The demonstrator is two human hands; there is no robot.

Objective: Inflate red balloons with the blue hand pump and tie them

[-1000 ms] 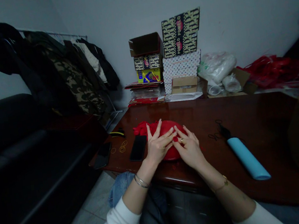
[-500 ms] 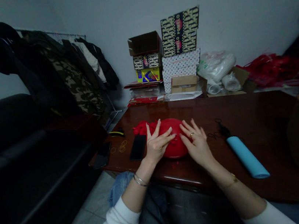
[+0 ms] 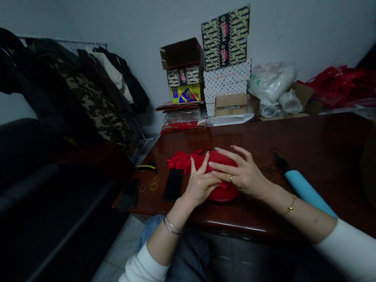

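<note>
Left hand [image 3: 199, 183] and right hand [image 3: 243, 173], both open with fingers spread, press flat on a rounded red object [image 3: 223, 191] lying near the front edge of the dark wooden table [image 3: 314, 142]; the right fingers overlap its top. Red fabric pieces [image 3: 180, 160] touch its far left side. A black phone [image 3: 173, 184] and rubber bands [image 3: 153, 183] lie toward the left edge, a blue cylinder [image 3: 307, 192] to the right, and stacked boxes [image 3: 226, 61] along the back edge.

Your left hand [image 3: 199, 183] and right hand [image 3: 245, 175] lay flat, fingers spread, fingertips meeting, forearms angled inward.
</note>
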